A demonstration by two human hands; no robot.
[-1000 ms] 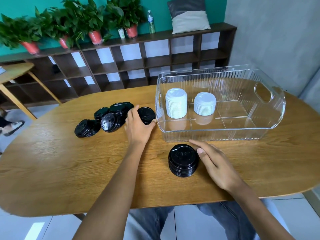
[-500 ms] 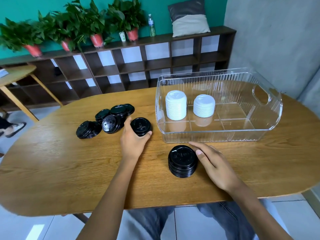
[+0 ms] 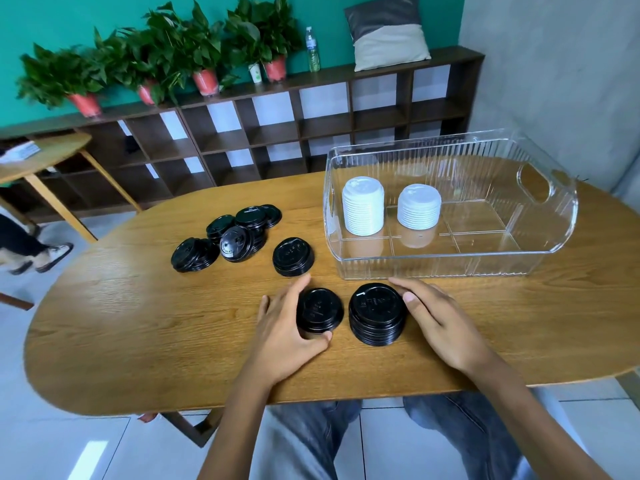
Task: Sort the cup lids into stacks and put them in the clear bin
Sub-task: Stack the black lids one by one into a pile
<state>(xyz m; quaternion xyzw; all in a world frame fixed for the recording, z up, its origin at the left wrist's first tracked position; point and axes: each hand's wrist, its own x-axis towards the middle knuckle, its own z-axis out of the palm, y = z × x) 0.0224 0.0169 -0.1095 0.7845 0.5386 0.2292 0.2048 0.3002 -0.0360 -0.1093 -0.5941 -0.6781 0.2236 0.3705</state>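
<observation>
An office lounge or café-style break room was suggested. An oval wooden table (image 3: 138, 327) was set on a pale tiled floor (image 3: 62, 445). At twelve o'clock a low dark cubby shelf (image 3: 277, 133) was lined against a teal wall (image 3: 69, 22), topped with potted plants (image 3: 166, 60), a water bottle (image 3: 312, 50) and a cushion (image 3: 388, 36). At ten o'clock a second wooden table (image 3: 45, 154) was seen.

- Oval wooden tabletop (image 3: 138, 327).
- Dark cubby shelf (image 3: 277, 133) against a teal wall.
- Potted plants (image 3: 194, 57), a bottle (image 3: 312, 50) and a pillow (image 3: 386, 32) on the shelf.
- Second wooden table (image 3: 45, 154) at left; a person's shoe (image 3: 55, 256) beside it.
</observation>
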